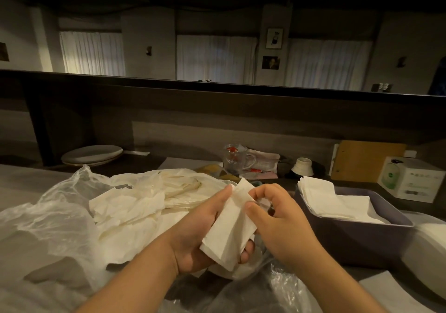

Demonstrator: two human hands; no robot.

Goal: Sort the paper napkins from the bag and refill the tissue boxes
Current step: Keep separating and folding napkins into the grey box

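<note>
A folded white napkin (229,226) lies across the left hand (200,235), whose fingers curl up around it from below, fingertips showing at its lower right edge. The right hand (272,218) meets it from the other side, thumb and bent fingers pinching the napkin's upper right edge. Both hands hover above the near middle of the tabletop (29,180). To their left, a clear plastic bag (48,218) sprawls over the tabletop's left half with a heap of crumpled napkins (135,206) spilling from it. Just right of the hands sits a purple tissue box (357,238), open-topped, with flat white napkins stacked inside. Along the far edge stand stacked plates (93,154), a glass jug (237,159), a small white cup (303,166) and a white carton (412,182).
</note>
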